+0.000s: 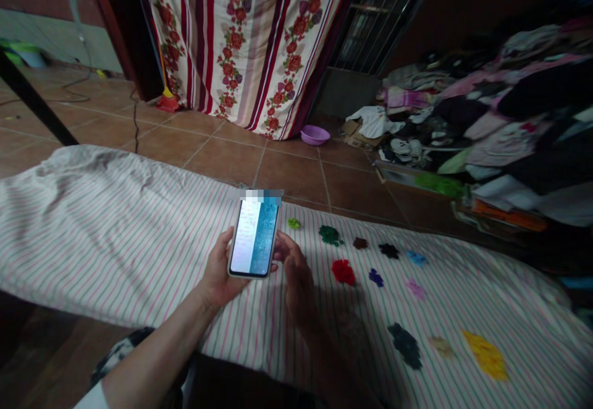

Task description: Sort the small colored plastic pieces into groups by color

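A smartphone (254,239) with a lit screen is held upright over the striped cloth by my left hand (221,279), closed round its left side and lower back. Part of the screen's top is blurred out. Beside the phone's right edge is my right hand (297,276), fingers loosely bent and apart; whether it touches the phone is hard to see. Small heaps of coloured pieces lie to the right: light green (293,223), dark green (330,235), red (343,271), dark blue (376,277), pink (416,289), grey (405,346) and yellow (485,354).
The striped cloth (139,230) covers a long surface in front of me. Beyond it, a purple basin (315,135) stands on the tiled floor near a flowered curtain (250,44). A red broom (168,101) leans by the doorway. Clothes (504,112) are piled at right.
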`<state>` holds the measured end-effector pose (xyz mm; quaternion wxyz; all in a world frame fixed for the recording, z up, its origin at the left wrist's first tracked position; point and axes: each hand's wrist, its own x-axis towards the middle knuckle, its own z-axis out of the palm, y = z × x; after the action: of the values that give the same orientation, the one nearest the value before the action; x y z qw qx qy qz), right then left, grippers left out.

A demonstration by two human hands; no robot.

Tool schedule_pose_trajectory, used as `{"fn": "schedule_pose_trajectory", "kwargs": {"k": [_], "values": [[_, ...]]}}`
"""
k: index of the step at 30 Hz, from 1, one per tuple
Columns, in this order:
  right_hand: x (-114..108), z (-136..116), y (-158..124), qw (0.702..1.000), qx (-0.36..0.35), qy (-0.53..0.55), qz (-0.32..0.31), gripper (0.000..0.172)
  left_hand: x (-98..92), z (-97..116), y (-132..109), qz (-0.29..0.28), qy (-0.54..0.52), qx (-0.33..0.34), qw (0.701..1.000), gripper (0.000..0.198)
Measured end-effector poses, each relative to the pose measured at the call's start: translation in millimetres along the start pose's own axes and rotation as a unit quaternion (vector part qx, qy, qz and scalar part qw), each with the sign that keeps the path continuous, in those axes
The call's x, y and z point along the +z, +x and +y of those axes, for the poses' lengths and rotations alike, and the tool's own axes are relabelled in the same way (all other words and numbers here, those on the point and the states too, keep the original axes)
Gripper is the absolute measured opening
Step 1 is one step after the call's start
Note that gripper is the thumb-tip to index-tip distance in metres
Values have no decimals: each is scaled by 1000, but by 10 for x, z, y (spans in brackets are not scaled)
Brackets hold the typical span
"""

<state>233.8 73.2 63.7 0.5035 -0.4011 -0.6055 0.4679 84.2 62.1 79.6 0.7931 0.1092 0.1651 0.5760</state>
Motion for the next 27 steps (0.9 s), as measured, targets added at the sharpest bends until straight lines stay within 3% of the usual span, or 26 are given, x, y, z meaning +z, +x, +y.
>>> {"fn": "schedule_pose_trajectory", "kwargs": {"k": [11,27], "values": [[-6,81,9,999,33,27,2,64,45,14,-19,35,3,3,999,58],[47,112,8,998,38,40,-7,66,7,54,-62,18,-5,-2,1000,58]]}}
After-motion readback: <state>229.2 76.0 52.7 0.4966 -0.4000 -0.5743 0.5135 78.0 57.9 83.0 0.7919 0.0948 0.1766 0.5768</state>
